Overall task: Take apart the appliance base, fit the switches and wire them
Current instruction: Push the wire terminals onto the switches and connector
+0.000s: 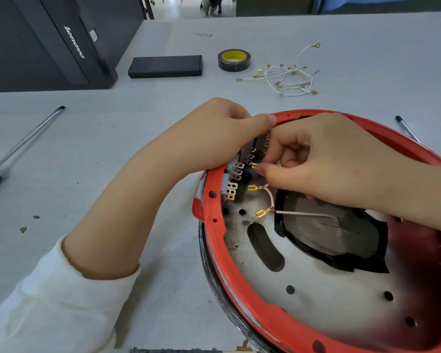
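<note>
The round appliance base [215,225] with a red rim lies open side up at the right of the table. A row of black switches [236,174] with metal tabs sits inside its left wall. My left hand [224,133] grips the rim over the switches, thumb lying along the rim's top. My right hand [323,159] pinches a thin wire with a brass terminal [254,164] at the switch tabs. Two more brass terminals [261,213] on pale wires hang loose below, leading to a black-taped patch [341,240] on the base's floor.
A bundle of white spare wires [285,77] and a roll of black tape [234,60] lie at the back. A black box [165,66] is left of the tape. One screwdriver [18,146] lies far left, another [406,128] behind the base. A dark computer case [49,42] stands at back left.
</note>
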The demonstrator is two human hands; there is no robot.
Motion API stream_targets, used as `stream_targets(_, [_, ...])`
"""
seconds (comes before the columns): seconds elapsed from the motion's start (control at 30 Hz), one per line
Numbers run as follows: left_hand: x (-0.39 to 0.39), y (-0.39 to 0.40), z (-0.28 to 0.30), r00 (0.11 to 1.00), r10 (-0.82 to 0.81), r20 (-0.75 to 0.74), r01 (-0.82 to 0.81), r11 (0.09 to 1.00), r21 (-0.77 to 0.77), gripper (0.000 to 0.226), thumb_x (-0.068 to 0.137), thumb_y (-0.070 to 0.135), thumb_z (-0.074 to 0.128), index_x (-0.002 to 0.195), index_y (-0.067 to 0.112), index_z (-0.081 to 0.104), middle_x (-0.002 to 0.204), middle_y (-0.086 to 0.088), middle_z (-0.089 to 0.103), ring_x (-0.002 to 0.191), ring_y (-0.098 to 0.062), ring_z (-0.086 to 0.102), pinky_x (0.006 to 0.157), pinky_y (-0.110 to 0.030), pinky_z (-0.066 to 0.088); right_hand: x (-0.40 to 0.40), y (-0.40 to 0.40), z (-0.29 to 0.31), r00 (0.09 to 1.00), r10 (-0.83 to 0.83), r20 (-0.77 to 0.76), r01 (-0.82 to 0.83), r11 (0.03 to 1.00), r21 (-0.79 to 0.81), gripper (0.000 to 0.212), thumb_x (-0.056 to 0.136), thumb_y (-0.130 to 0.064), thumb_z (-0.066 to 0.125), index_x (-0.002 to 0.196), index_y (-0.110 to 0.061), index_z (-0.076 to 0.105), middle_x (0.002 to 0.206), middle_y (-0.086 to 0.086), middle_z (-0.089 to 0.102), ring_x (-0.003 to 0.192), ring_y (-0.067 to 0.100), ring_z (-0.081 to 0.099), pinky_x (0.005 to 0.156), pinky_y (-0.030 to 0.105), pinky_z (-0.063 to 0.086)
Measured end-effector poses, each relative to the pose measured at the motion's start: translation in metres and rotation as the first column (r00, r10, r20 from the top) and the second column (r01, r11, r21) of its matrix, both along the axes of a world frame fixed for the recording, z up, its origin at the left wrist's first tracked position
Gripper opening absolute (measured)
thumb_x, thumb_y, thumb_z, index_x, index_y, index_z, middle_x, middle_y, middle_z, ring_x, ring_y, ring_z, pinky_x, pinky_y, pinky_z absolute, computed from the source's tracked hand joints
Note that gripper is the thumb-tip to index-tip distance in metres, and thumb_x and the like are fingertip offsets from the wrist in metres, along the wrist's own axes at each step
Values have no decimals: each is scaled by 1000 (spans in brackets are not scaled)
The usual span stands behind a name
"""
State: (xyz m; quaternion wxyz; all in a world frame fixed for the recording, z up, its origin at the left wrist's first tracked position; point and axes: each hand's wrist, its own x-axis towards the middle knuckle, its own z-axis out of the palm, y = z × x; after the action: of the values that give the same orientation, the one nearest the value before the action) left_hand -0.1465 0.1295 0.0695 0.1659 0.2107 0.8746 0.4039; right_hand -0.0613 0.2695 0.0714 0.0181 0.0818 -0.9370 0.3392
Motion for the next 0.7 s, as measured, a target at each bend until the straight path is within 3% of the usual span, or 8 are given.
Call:
stream_targets(0.2, [1, 0, 0, 1000, 1, -13, -1, 1000, -15, 40, 87, 57, 56, 70, 20, 61, 49, 5, 56, 42, -4, 46, 46, -18, 39, 0, -1, -1, 1000, -13, -3, 13, 1000, -4, 17, 79, -22, 69, 64, -19, 61, 42, -17, 48, 43, -2, 52, 51, 10, 41])
stream_targets(0.7, [2, 0, 0, 1000, 7, -13, -7, 1000, -22, 40, 87, 57, 56, 71, 20, 61, 50, 4, 56, 40, -3, 47, 43, -16, 38, 0, -2, -5, 999, -19, -34, 20, 999, 40, 17, 74, -31, 63, 60, -23, 56, 46, -19, 50, 49, 1, 51, 52, 10, 37])
